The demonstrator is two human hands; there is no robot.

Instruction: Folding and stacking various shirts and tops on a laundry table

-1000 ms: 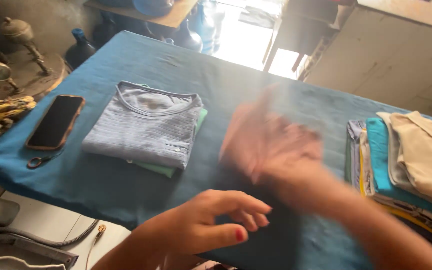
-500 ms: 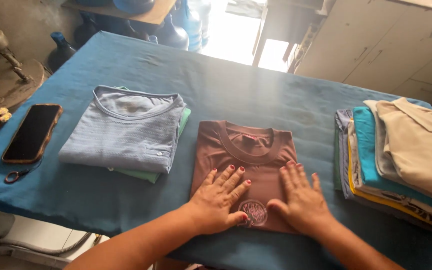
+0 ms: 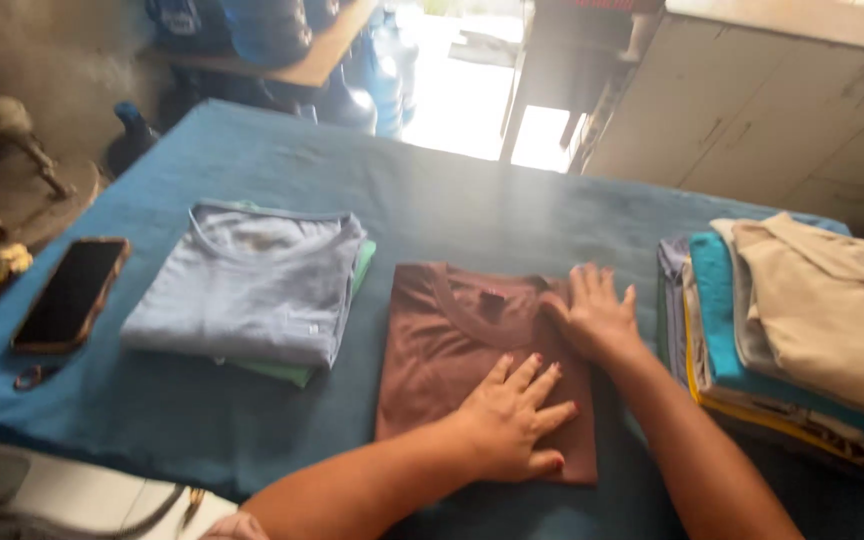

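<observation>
Brown folded shirt [image 3: 452, 350] lies on the bench [image 3: 252, 440] (blue-covered), pressed flat by left hand [image 3: 512, 420] and right hand [image 3: 597, 315], fingers spread, gripping nothing; creases, seemingly few, are best smoothed outward evenly.

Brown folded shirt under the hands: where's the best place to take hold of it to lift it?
Probably the brown folded shirt by its long left edge, from the bare blue table cover side. The left hand presses its lower right part, the right hand its upper right corner.
</observation>
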